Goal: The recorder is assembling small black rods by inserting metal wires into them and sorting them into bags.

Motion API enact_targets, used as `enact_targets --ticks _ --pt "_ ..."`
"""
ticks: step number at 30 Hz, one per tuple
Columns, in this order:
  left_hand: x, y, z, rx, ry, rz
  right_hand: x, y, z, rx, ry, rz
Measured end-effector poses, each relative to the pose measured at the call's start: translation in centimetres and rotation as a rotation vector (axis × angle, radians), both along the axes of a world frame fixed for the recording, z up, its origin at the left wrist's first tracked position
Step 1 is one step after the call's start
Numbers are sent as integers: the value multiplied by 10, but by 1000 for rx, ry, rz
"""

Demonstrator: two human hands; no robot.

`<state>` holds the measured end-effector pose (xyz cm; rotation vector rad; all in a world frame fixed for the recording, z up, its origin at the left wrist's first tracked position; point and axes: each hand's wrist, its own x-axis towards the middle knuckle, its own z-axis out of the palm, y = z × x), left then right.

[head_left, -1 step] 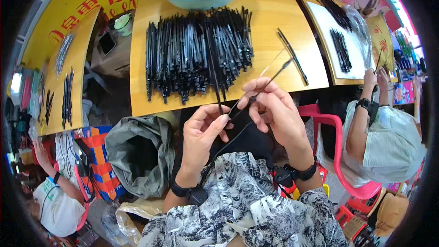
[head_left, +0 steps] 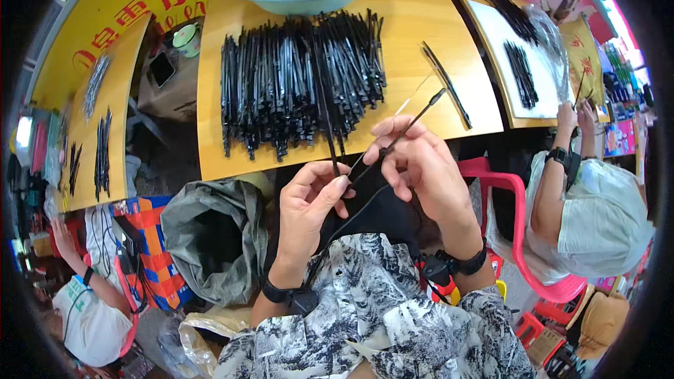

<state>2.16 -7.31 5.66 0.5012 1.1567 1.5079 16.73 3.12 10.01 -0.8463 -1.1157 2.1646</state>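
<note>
My left hand (head_left: 309, 196) is closed in a pinch, thumb against fingers, on a thin black strip (head_left: 330, 133) that stands up toward the table. My right hand (head_left: 428, 172) is beside it, its fingers curled round a slim black stick (head_left: 420, 109) with a thicker end, tilted up to the right. The stick's lower end reaches the left fingertips. Between the hands and the table a thin whitish rod (head_left: 402, 107) also points up; which fingers hold it is hard to see. A dense pile of similar black strips (head_left: 274, 84) covers the table in front.
Behind the pile stands a light blue basin (head_left: 309, 5) of thin clear pieces. A few black strips (head_left: 449, 88) lie to the right on the wooden table (head_left: 414, 0). Left of my lap is an open grey sack (head_left: 184, 238). Co-workers sit on both sides; a pink chair (head_left: 518, 231) is on the right.
My right hand has shifted slightly, and the black stick in it sits a little straighter and lower. My left hand keeps its pinch. The whole view has drifted a little.
</note>
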Motion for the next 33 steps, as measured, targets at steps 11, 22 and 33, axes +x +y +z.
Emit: enact_targets --ticks 11,22,33 --pt "3 15 2 -5 -222 -149 8 13 -5 68 66 -66" --pt "10 25 0 19 -233 -222 10 9 -9 29 109 -39" --pt "29 35 -3 -21 -119 -130 12 1 -29 225 -28 -126"
